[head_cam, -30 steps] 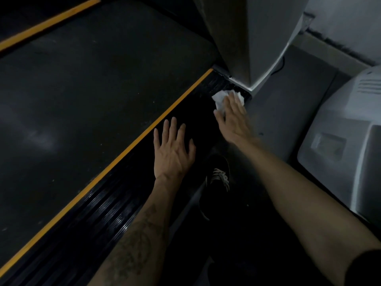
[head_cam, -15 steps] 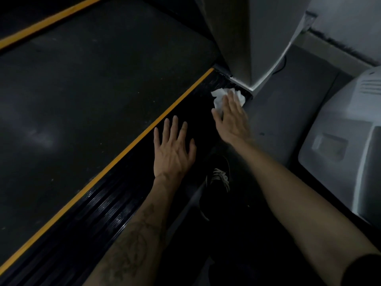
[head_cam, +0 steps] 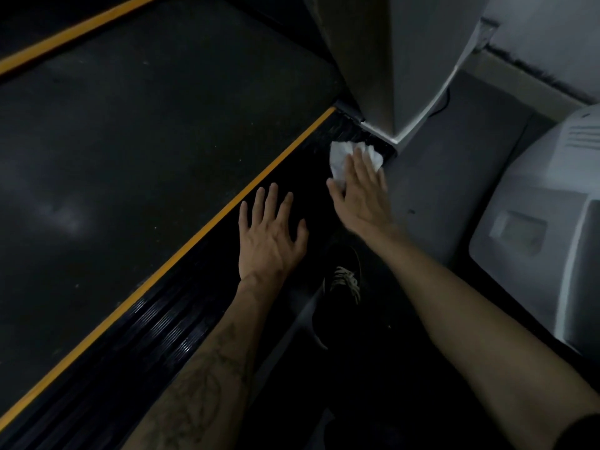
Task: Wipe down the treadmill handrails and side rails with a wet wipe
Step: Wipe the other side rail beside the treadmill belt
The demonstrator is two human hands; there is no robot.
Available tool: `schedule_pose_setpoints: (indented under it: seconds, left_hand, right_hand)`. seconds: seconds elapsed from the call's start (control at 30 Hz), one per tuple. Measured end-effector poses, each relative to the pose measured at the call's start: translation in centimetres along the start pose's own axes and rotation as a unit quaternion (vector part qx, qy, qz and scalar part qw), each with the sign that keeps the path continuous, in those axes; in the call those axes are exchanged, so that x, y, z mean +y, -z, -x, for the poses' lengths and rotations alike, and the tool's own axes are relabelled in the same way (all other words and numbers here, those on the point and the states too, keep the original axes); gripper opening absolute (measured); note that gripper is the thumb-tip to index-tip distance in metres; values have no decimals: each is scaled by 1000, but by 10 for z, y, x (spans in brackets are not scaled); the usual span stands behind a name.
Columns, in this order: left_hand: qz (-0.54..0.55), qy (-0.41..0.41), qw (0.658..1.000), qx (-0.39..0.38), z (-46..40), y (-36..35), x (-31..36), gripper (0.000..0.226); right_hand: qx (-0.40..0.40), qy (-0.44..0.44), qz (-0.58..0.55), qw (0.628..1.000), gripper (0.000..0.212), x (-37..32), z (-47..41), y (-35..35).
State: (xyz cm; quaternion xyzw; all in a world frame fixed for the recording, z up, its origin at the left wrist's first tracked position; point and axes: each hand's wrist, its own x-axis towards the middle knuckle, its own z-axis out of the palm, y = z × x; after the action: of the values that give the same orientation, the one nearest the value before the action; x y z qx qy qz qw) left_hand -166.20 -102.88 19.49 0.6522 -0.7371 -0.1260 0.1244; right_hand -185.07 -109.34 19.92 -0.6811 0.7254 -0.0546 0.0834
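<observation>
Right hand (head_cam: pixel 360 193) unmoved, wet wipe (head_cam: pixel 341 157) beneath fingers

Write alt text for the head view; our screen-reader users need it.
The right hand presses a white wet wipe flat on the treadmill's black ribbed side rail beside the grey upright. The left hand rests flat on the rail.

Crumpled white paper-like wipe (head_cam: pixel 344 157) on a glossy, ribbed black side rail (head_cam: pixel 181 332).
</observation>
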Motion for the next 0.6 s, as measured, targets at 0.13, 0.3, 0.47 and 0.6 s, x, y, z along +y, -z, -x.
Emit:
schedule_pose_setpoints:
  seconds: [0.13,0.3,0.47,0.6]
  left_hand:
    - [7,0,1000,3,0,1,2,62]
    - [3,4,1000,4,-1,2,2,61]
    - [6,1,1000,10,-1,3,3,60]
    - [5,0,1000,10,-1,1,3,60]
  right_hand:
    - [14,72,8,997,85,1,24,-12]
    - [-10,28,29,999,73,8,-14,3]
    - [19,63,-3,998,79,-10,16,-11]
    - [2,97,24,995,80,-1,16,-13]
